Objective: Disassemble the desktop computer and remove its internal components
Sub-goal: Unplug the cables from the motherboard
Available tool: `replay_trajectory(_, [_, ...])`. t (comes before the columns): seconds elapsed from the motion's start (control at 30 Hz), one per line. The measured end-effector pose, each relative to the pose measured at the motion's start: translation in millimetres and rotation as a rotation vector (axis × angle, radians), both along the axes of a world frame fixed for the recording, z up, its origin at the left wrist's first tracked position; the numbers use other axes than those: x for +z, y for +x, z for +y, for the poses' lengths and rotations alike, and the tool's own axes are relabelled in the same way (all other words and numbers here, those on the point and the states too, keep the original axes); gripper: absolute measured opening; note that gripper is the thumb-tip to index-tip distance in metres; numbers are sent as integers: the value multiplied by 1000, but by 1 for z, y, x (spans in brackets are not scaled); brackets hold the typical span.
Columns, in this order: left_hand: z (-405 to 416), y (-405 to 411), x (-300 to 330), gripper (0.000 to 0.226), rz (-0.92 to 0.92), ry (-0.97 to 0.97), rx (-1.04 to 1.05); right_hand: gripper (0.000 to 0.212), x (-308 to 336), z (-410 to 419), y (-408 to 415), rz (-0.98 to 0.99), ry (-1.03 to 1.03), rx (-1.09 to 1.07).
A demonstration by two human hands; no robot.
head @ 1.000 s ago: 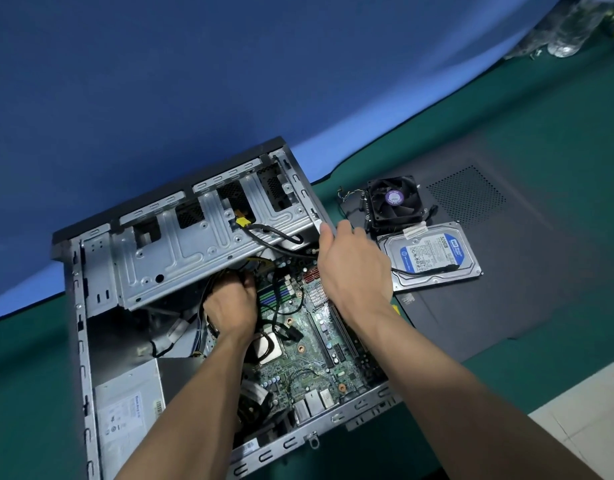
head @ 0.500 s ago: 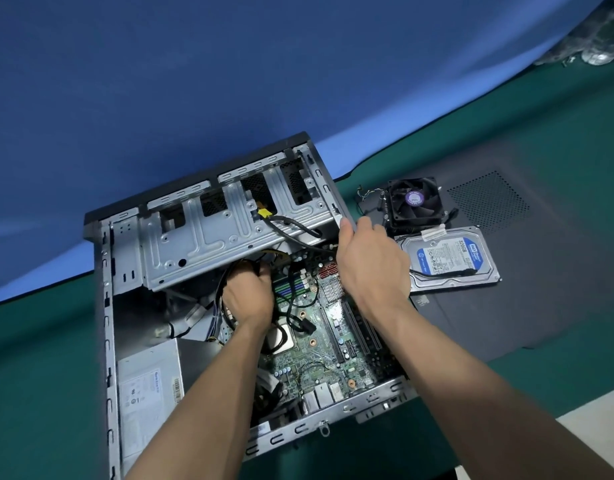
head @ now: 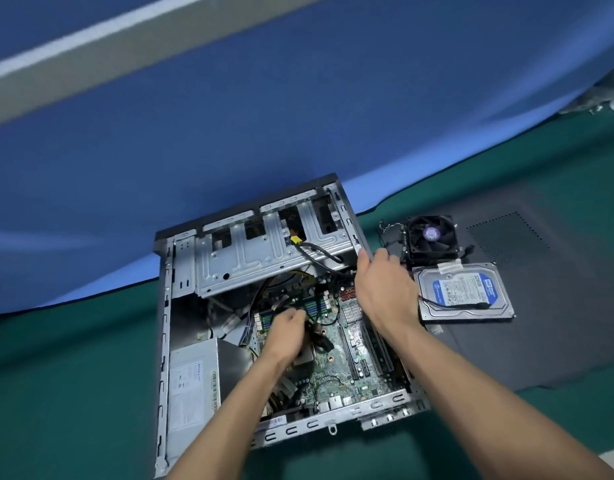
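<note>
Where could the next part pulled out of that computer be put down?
The dark side panel is bare right of the hard drive and fan. Green cloth lies free left of the case. Inside, by the left hand, cables crowd the board.

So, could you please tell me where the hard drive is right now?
In the head view, the hard drive lies outside the computer case, to its right on the dark side panel, just in front of the cooler fan.

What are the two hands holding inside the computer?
The right hand grips the case's right edge. The left hand, blurred, seems curled around cables above the motherboard.
</note>
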State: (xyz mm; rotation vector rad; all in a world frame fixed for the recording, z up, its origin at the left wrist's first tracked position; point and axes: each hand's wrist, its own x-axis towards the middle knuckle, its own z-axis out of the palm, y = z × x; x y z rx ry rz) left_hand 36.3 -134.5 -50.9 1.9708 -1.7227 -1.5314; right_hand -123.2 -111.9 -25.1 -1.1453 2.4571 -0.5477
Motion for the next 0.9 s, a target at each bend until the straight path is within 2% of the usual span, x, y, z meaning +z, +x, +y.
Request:
replay_trajectory(0.07, [2,-13,6,26,168,154,142,53,0,1,-1,-9,10,3])
replay_trajectory(0.1, [3,-20,8,27,191,171,192,53,-1,1,-1,-17,14,3])
replay_trajectory(0.2, [6,-32,17,32,11,-72,229,52,-2,-1,-2,-53,10,-9])
replay_trajectory(0.27, [5,-33,34,33,-25,-220,252,52,-3,-1,-2,-75,15,-26])
replay_trajectory(0.43, [-4,-24,83,38,-68,-323,29,40,-1,4,-1,-75,-115,-7])
replay_trajectory(0.5, [-6,-22,105,37,-27,-319,-58,36,7,13,-1,-157,-301,-12])
replay_trajectory(0.57, [-6,-22,126,38,76,-301,-74,43,18,24,-1,-261,-470,82])
replay_trajectory(0.63, [-7,-25,143,41,233,-232,7,49,28,33,-1,-442,-519,213])
replay_trajectory(0.77, [-9,-31,163,41,602,-51,154,28,56,38,-5,-1270,-386,189])
replay_trajectory(0.83, [-11,-33,164,40,801,21,214,35,68,36,-14,-1435,-346,203])
replay_trajectory(0.9, [-13,-36,160,39,918,75,284,50,77,35,-23,-1505,-323,214])
